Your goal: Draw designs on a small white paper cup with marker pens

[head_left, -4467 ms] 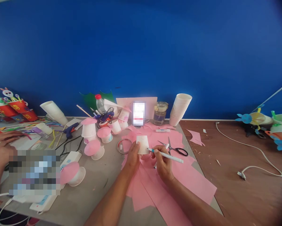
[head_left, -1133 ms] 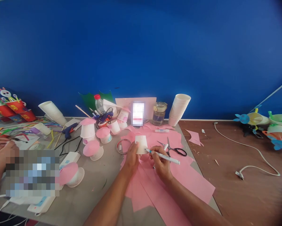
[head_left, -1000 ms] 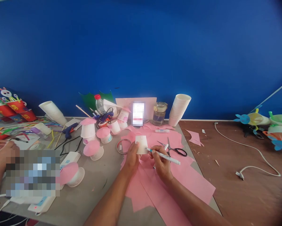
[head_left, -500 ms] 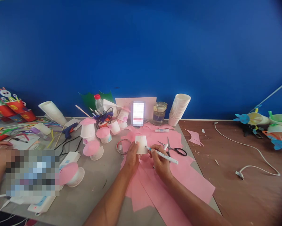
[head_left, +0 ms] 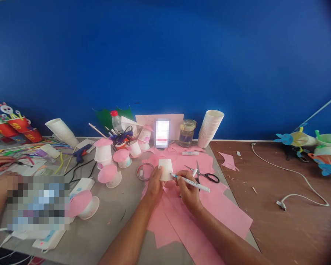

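My left hand [head_left: 155, 182] is closed round the left side of a white paper cup [head_left: 166, 170], which is upside down with its narrow end up. A white marker [head_left: 194, 182] with a blue tip end is pinched in my right hand [head_left: 189, 191]. Its tip is at the right side of the cup; whether it touches, I cannot tell. A small white piece, perhaps the marker's cap, shows above my right fingers. Pink paper sheets [head_left: 228, 213] lie under both hands. Black-handled scissors [head_left: 211, 178] rest on the paper just right of my right hand.
Several cups with pink paper tops [head_left: 107, 173] stand to the left, near a power strip [head_left: 81, 186]. Behind are a propped phone [head_left: 162, 133], a glass jar [head_left: 187, 132] and a cup stack [head_left: 210, 129]. Another person's hands [head_left: 2, 180] are at far left. A white cable [head_left: 295, 169] lies right.
The marker and my right hand have shifted very slightly against the cup. At far left, the other person's hands have moved over the white paper. My left hand and the cup look the same.
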`<move>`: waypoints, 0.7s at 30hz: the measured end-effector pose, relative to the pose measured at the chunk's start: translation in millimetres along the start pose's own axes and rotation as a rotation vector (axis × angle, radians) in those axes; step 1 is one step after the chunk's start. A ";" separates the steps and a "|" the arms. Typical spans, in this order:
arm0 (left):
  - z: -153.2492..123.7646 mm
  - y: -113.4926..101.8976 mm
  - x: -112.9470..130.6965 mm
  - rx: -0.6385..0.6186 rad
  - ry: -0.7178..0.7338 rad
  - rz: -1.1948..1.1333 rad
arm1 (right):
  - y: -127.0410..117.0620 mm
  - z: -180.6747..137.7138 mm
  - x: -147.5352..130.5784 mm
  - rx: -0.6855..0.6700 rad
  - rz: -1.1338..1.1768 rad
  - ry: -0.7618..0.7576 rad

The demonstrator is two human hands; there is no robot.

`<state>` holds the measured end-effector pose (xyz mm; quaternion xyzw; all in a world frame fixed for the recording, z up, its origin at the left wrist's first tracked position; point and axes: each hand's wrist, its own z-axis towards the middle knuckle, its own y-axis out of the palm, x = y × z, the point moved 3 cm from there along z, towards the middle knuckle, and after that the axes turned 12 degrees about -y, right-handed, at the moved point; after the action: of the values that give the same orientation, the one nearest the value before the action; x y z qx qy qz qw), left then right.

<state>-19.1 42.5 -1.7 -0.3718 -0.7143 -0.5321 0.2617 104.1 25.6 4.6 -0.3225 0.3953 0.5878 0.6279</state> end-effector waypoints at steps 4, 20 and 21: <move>-0.7 1.3 0.7 -0.011 -0.001 -0.001 | 0.2 0.1 0.8 -0.001 0.003 -0.004; 2.5 -2.2 -1.5 -0.018 0.021 0.034 | -0.5 0.8 -2.4 -0.006 -0.004 -0.005; 2.5 -2.3 -1.7 -0.019 0.019 0.032 | -0.4 0.7 -2.7 -0.013 -0.001 -0.008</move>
<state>-19.9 44.1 -5.1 -0.3806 -0.7007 -0.5381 0.2733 104.6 24.9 7.2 -0.3243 0.3889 0.5913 0.6277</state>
